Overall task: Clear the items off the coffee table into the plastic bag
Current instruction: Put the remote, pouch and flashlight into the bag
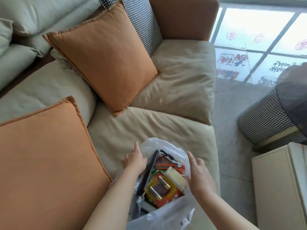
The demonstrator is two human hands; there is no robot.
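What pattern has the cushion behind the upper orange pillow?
The cushion has a small black-and-white houndstooth check, seen best in the head view.

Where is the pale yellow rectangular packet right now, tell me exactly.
In the head view, the pale yellow rectangular packet lies inside the open white plastic bag on the beige sofa seat, low centre, beside the right hand.

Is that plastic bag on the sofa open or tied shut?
Open. The plastic bag gapes at the top, showing a snack packet and a dark flat item inside; both hands are at its rim.
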